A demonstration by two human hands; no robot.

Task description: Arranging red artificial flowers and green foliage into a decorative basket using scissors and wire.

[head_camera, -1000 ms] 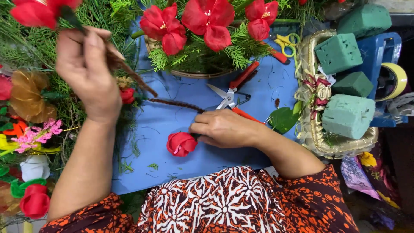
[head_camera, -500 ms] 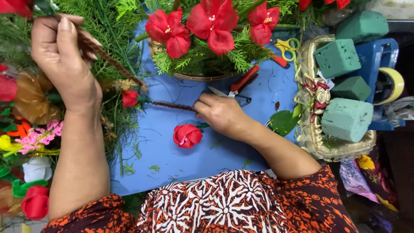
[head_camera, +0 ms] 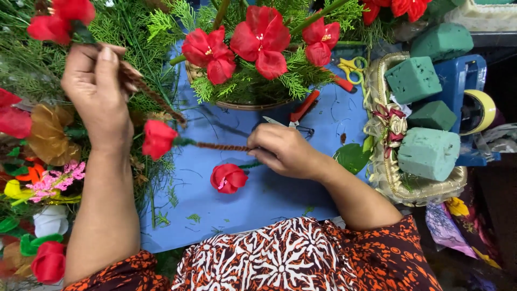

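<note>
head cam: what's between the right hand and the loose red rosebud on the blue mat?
In the head view, only bare blue mat separates the right hand from the loose rosebud, plus the bud's short green stem.

A flower arrangement [head_camera: 253,59] stands at the far edge of the table [head_camera: 258,199], scissors [head_camera: 299,116] just before it. A loose rose [head_camera: 228,178] lies in the middle. To the right, a basket [head_camera: 385,172] holds foam blocks [head_camera: 428,153].

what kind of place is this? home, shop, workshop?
Likely a small flower-arranging workspace for artificial flowers; home or shop can't be told. Signs: green floral foam blocks in a gold-trimmed basket, a basket arrangement of red flowers with fern greens, and a red rosebud stem held in the right hand.
</note>
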